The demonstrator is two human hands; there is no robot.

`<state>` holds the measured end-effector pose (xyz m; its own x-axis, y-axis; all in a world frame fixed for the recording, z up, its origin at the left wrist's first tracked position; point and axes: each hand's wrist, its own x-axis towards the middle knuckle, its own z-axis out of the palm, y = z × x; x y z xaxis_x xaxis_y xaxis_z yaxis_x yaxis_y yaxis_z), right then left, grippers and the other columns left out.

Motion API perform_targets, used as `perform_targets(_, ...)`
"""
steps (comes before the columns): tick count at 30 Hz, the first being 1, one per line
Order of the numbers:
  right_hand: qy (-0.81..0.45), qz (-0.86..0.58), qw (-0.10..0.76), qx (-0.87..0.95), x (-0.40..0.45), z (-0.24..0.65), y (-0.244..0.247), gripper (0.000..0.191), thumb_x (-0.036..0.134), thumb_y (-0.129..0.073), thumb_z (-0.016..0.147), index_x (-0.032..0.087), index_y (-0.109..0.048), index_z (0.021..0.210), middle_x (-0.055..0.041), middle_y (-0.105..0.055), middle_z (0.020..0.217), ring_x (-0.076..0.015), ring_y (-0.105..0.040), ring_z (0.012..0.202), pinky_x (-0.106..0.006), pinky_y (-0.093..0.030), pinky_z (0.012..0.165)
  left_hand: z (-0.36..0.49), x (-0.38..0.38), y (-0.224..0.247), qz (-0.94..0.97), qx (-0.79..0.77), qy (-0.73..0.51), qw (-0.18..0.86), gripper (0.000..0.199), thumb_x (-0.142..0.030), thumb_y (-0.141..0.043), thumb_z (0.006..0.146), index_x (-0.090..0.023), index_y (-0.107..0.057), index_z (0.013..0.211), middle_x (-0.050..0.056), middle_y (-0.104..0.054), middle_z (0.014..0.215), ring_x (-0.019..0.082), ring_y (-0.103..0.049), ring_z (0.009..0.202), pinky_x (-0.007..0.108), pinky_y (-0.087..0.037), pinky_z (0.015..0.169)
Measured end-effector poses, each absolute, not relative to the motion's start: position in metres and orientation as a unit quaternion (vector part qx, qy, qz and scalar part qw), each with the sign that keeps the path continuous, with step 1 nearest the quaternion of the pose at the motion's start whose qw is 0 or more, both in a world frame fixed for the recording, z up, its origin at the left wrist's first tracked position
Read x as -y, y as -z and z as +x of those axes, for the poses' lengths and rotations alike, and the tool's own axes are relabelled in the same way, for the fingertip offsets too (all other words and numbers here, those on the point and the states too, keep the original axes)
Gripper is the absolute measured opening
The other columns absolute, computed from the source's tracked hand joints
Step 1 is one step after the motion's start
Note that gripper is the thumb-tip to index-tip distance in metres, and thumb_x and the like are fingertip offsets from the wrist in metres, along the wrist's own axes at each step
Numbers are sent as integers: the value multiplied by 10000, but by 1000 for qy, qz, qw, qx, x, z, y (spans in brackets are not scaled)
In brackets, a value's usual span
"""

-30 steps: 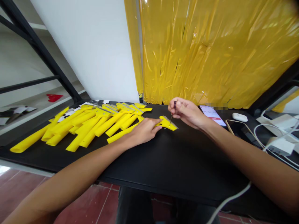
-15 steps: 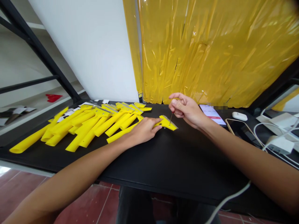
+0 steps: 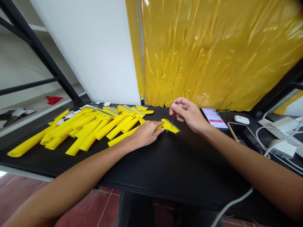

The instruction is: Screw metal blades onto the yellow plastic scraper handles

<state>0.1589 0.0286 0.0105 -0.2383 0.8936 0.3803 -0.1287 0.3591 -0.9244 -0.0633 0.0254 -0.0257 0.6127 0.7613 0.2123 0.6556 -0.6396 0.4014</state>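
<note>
My left hand (image 3: 147,134) is closed around the neck of a yellow scraper (image 3: 170,126), pressing it to the black tabletop. The scraper's wide head, with a thin blade edge, points right; its handle is mostly under my hand. In my right hand (image 3: 186,113) a thin screwdriver (image 3: 173,119) is pinched upright, its dark red handle partly hidden by the fingers. The screwdriver's tip meets the scraper head near a screw hole. A small shiny screw or nut (image 3: 166,130) lies on the table just in front of the head.
Several yellow scrapers (image 3: 80,126) lie in a pile on the left of the black table (image 3: 153,167). To the right are a lit phone (image 3: 215,118), a white earbud case (image 3: 241,119), a second phone (image 3: 243,134) and white chargers with cables (image 3: 282,147). Yellow plastic sheeting (image 3: 213,56) hangs behind.
My right fingers have closed further around the screwdriver handle, with the fingers that were raised now curled in. The left hand and the scraper stay nearly in place.
</note>
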Motion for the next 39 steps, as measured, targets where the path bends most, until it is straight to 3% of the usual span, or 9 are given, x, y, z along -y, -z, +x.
perform_targets(3,-465,-313,530,636,-27,160,-12,317,505,-737,914,193,-728,968,-40,-701,917,-77,-412,593,-224,-248,455,-64,-26,26,887,-399,-186,142,471,-396,-521,1043,-160,-652,1429,116,-697,1390,315,-668,1272,416,-501,1090)
perform_targets(7,-509,-305,504,627,-25,159,-13,377,545,-629,980,223,-703,1164,4,-594,803,-84,-355,574,-232,-216,462,-64,-26,26,888,-397,-185,140,466,-389,-521,1045,-150,-657,1421,126,-704,1376,316,-678,1257,422,-510,1078)
perform_targets(13,-460,-309,532,640,-30,160,-9,316,526,-713,930,229,-606,953,0,-680,819,-83,-371,548,-237,-228,458,-63,-26,25,888,-395,-188,138,443,-373,-545,1038,-157,-674,1402,138,-697,1383,336,-676,1259,463,-511,1085)
perform_targets(20,-513,-306,492,633,-24,159,-14,364,542,-627,982,222,-679,1146,9,-595,808,-80,-347,561,-240,-196,461,-62,-24,25,884,-404,-195,134,424,-361,-562,1028,-171,-685,1386,127,-694,1389,332,-673,1269,459,-498,1111)
perform_targets(24,-494,-300,515,633,-26,157,-13,322,512,-734,917,235,-582,976,40,-624,735,-66,-334,491,-241,-181,442,-61,-23,23,883,-409,-189,134,431,-365,-552,1033,-171,-677,1397,116,-691,1396,317,-667,1279,438,-494,1116)
perform_targets(27,-457,-319,514,652,-28,161,-14,307,496,-737,919,195,-681,928,13,-633,779,-55,-330,501,-256,-176,448,-61,-23,22,882,-413,-182,133,438,-365,-545,1035,-161,-672,1402,119,-688,1399,324,-660,1288,449,-495,1113)
perform_targets(30,-471,-317,511,645,-28,165,-17,305,465,-743,922,196,-770,1064,-8,-643,852,-51,-293,522,-260,-153,456,-61,-23,22,882,-414,-180,133,443,-369,-545,1036,-160,-669,1406,124,-688,1398,325,-662,1284,453,-498,1109)
perform_targets(34,-560,-280,498,600,-25,163,-19,367,443,-726,938,239,-692,1242,-12,-652,909,-62,-323,539,-226,-177,437,-62,-24,23,886,-406,-178,132,450,-381,-532,1042,-161,-664,1412,116,-686,1405,313,-656,1294,439,-490,1118)
perform_targets(39,-533,-280,536,591,-24,158,-19,343,460,-811,859,242,-595,1012,36,-630,762,-68,-325,502,-203,-254,407,-63,-24,23,886,-407,-176,135,455,-383,-533,1043,-159,-659,1418,123,-682,1410,318,-658,1288,445,-495,1109)
